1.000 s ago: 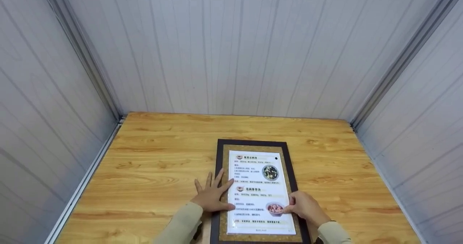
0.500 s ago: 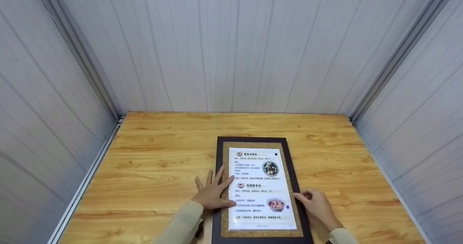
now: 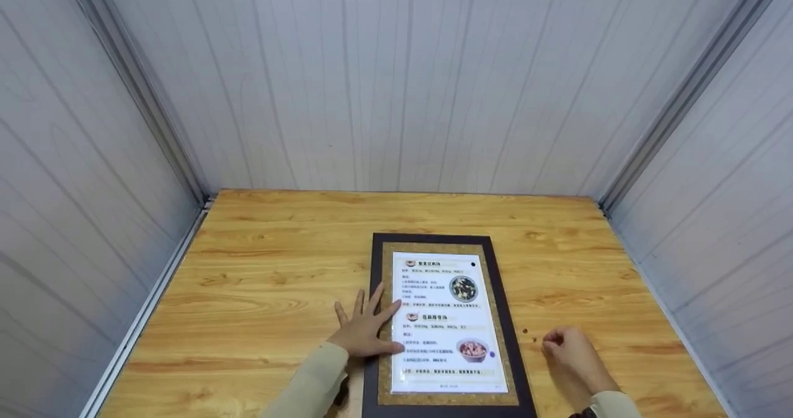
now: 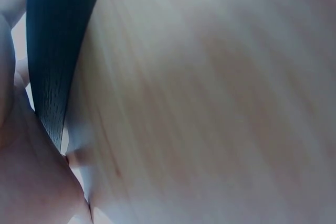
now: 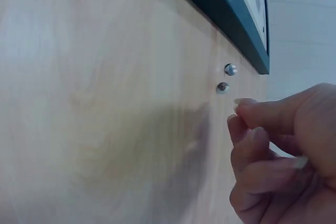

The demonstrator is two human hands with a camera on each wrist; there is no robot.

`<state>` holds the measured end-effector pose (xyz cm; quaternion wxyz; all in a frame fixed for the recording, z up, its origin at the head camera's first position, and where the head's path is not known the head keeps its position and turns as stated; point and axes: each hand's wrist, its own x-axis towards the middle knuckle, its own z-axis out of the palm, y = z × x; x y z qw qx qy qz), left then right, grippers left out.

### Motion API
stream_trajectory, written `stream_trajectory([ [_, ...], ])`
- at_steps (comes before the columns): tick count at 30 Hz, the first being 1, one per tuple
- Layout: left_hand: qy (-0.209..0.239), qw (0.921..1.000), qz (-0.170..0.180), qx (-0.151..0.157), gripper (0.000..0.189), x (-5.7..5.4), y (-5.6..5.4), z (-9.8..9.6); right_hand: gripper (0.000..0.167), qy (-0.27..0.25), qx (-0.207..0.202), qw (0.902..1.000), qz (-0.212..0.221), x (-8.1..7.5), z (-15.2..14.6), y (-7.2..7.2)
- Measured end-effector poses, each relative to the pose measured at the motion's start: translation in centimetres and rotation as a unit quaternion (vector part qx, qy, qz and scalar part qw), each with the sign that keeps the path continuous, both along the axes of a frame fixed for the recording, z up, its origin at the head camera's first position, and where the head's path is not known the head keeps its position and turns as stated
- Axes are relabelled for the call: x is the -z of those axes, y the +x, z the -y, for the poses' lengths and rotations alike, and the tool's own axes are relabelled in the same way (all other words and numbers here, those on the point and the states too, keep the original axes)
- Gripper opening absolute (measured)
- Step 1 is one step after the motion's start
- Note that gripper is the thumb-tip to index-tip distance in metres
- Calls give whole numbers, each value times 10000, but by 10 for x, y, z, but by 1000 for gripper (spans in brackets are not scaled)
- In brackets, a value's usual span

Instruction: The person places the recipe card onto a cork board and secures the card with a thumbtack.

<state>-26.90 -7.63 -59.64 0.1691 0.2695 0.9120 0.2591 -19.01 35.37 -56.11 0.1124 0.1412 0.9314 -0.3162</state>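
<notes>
A framed corkboard [image 3: 385, 371] with a dark rim lies on the table, bearing a white recipe sheet [image 3: 433, 339]. My left hand [image 3: 364, 332] rests spread across the board's left rim, thumb and index finger on the sheet's left edge. A black round-headed pin [image 3: 473, 264] shows near the sheet's upper right corner, a purple one [image 3: 492, 355] beside the lower bowl picture. My right hand [image 3: 573, 353] is right of the board, fingers curled, thumb and fingertips close together; nothing shows between them. Two small metallic pins [image 5: 230, 69] lie close by its fingertips.
The wood-grain table [image 3: 279, 251] spreads around the board. Pale panel walls [image 3: 384, 83] rise behind it and on both sides. The board's raised dark rim [image 5: 226, 11] stands beside the loose pins.
My right hand has let go at the sheet's lower right, uncovering the purple pin, and moved right off the board, uncovering the two loose pins. My left hand stays on the sheet's edge.
</notes>
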Motion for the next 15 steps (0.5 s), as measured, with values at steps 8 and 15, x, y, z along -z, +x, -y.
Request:
stream_trajectory([
  [8,152,9997,195,-80,94,3,1,0,8,-107,16,9998,-183,12,11,-6],
  [15,112,9998,95,-105,95,3,1,0,9,-29,-11,9995,-320,16,12,-10],
])
